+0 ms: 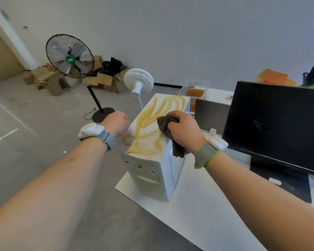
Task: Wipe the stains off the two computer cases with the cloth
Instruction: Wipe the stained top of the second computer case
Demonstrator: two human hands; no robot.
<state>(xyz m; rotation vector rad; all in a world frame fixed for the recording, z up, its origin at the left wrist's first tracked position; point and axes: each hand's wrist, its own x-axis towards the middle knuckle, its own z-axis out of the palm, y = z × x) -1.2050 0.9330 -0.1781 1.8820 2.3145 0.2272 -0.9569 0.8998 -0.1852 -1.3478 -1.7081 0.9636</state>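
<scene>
1 white computer case (152, 167) stands on the white table (198, 214), yellow-brown stains (152, 115) across its top. Right hand (184, 131) grips a brown cloth (166, 124) against that top. Left hand (116, 124) sits at the case's left edge; fingers hidden, apparently curled.

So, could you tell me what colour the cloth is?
Dark brown cloth, clearest in the head view, gripped by the right hand.

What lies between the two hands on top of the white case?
In the head view, yellow-brown stains on the white case lie between the left hand and the right hand, which holds the cloth.
</scene>
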